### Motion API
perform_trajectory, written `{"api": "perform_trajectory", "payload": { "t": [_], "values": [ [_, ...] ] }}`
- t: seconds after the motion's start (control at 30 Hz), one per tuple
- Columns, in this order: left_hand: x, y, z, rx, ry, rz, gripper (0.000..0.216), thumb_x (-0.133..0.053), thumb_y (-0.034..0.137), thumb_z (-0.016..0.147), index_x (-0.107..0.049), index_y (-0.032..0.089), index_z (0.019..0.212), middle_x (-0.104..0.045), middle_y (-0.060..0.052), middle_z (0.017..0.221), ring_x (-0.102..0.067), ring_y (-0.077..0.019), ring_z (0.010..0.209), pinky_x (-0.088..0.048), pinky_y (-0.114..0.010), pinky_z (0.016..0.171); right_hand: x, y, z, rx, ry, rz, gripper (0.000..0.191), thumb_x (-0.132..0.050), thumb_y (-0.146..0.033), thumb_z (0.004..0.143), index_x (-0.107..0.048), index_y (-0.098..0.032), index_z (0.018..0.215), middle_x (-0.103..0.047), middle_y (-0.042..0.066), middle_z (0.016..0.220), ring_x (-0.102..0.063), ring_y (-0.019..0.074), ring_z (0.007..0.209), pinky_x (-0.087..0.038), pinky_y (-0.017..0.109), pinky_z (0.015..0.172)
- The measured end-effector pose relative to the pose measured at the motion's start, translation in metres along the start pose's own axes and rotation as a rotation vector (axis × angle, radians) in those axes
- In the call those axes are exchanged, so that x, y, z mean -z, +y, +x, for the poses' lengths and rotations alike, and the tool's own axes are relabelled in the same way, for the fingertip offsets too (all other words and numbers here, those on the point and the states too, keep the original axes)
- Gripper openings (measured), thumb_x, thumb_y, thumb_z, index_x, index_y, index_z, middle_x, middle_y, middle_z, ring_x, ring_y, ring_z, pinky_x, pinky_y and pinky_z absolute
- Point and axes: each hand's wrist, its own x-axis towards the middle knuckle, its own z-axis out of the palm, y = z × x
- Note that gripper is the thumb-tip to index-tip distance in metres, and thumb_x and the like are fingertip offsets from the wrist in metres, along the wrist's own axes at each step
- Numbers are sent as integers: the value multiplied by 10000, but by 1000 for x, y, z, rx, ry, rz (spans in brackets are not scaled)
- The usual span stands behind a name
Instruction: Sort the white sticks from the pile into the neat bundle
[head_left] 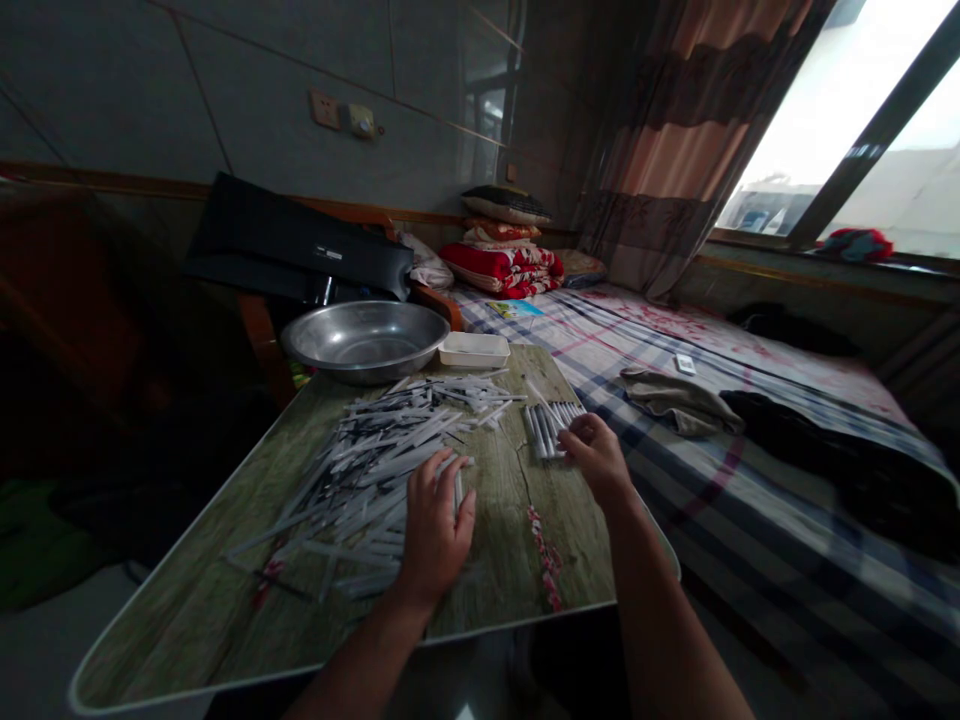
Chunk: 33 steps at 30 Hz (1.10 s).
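Note:
A loose heap of slim white and grey pen-like tubes (390, 440) is spread over the table. My left hand (439, 525) rests at the heap's right edge, its fingers curled around a short white tube (459, 485). To the right, several tubes lie side by side in a neat row (541, 432). My right hand (598, 458) is at the right end of this row, thumb and fingers pinched together. A thin pale tube (543, 401) slants across the row to those fingertips and appears held by them. The fingers partly cover the row's right end.
A wide metal basin (367, 340) and a white plastic tray (474, 350) stand at the table's (577, 560) far edge. Beyond the right edge is a bed with a plaid sheet (600, 350), bearing a grey cloth (671, 398) and dark clothing (825, 450).

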Motion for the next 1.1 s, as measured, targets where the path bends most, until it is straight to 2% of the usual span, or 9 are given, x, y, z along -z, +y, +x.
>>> {"api": "perform_trajectory", "payload": {
  "t": [0.2,0.4,0.57,0.77,0.87,0.97,1.1],
  "values": [
    [0,1,0,7,-34,-25,350,-520,159,870,-518,207,1217,-515,-122,1245,-479,-271,1163,-418,-472,992,14,19,10,106,253,-558,164,-591,-343,674,-499,-208,691,-531,-21,603,-480,140,561,-362,273,565],
    [-1,-2,-2,11,-37,-36,337,-519,159,864,-538,219,1195,-531,-117,1239,-489,-278,1165,-416,-490,993,15,34,16,80,226,-846,50,-539,-250,705,-531,-204,723,-566,0,646,-489,156,606,-312,269,581],
    [-2,-3,-2,-7,-53,-52,306,-502,154,876,-536,206,1175,-531,-116,1237,-481,-268,1168,-412,-478,1000,14,42,16,33,199,-956,89,-564,-253,756,-592,-194,818,-625,37,711,-534,174,648,-315,273,587],
    [0,-2,-1,1,-44,-63,291,-505,155,872,-550,216,1153,-543,-103,1220,-498,-263,1158,-420,-459,997,17,40,15,50,169,-922,112,-563,-281,779,-617,-185,761,-663,73,742,-590,203,713,-374,284,640],
    [1,-1,-1,-3,-40,-68,279,-506,154,872,-562,208,1140,-554,-102,1203,-505,-256,1141,-428,-443,989,24,34,17,30,243,-754,146,-522,-274,773,-627,-173,768,-675,82,744,-607,210,707,-404,291,651],
    [3,0,0,-10,-39,-77,253,-504,152,878,-575,196,1117,-567,-104,1182,-510,-249,1124,-434,-432,981,28,26,18,13,329,-498,186,-516,-311,757,-623,-164,796,-674,76,728,-600,197,629,-418,283,590],
    [6,3,0,-19,-21,-125,208,-496,155,890,-602,201,1064,-587,-92,1149,-529,-234,1112,-443,-414,978,18,16,15,64,330,-323,214,-503,-329,770,-616,-160,835,-663,54,706,-584,179,575,-428,272,548]
  ]
}}
